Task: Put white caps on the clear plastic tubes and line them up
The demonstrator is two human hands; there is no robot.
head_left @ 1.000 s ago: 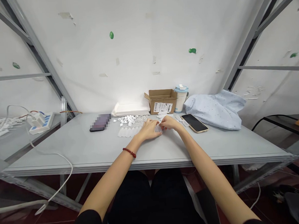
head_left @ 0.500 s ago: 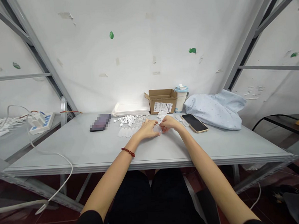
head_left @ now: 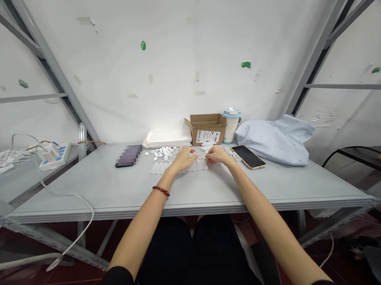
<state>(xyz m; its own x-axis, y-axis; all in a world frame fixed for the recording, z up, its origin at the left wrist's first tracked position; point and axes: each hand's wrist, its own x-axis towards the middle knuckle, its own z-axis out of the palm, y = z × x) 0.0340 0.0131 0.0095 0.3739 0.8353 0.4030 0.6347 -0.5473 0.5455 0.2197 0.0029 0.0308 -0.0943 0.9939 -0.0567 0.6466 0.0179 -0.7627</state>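
Observation:
A row of translucent, rounded flat pieces [head_left: 198, 164] lies on the grey table [head_left: 109, 192], partly hidden by my left hand [head_left: 183, 159]. That hand hovers over the row's middle with thumb and fingers apart, holding nothing that I can see. At the row's right end my right hand [head_left: 218, 154] has its fingertips pinched together; what they hold, if anything, is too small to name. Behind my left hand sits a cluster of small white cap-like parts [head_left: 164, 152]. More small whitish pieces [head_left: 206, 146] lie just beyond my right hand.
Along the wall stand a white stack of trays [head_left: 167, 139], an open cardboard box [head_left: 207, 130] and a lidded cup [head_left: 231, 127]. A phone [head_left: 248, 157] and light blue cloth [head_left: 274, 139] lie to the right. Left is a dark, blurred-out phone-like item [head_left: 129, 155].
My left hand has drawn back slightly to the left and its fingers have parted, uncovering pieces at the row's right end. My right hand stays nearly in place.

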